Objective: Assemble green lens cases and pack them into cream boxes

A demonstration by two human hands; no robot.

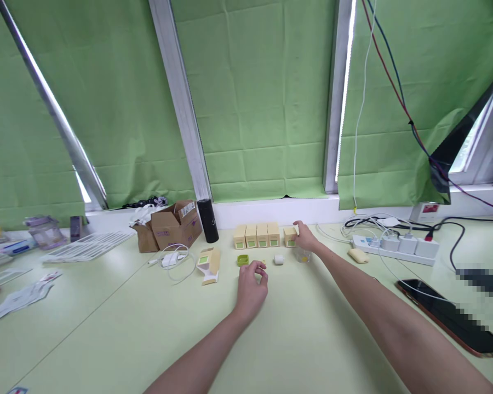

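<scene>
My right hand point(306, 237) has its fingers around the right side of a small yellow box point(290, 237), just behind a clear round container point(303, 255). My left hand point(252, 282) is near the table with its fingers curled together; a tiny yellowish item point(263, 262) shows by the fingertips, and whether it is gripped is unclear. Beyond that hand sits a small green square dish point(242, 260). A white cylinder point(278, 260) lies between the hands. Several matching yellow boxes point(257, 236) stand in a row at the back. An opened box point(208, 265) lies to the left.
A cardboard box point(175, 227) and a black bottle point(207, 220) stand at the back left, near a white charger point(172, 259). On the right are a power strip point(394, 250), cables, a beige object point(357, 255) and a phone point(452, 314).
</scene>
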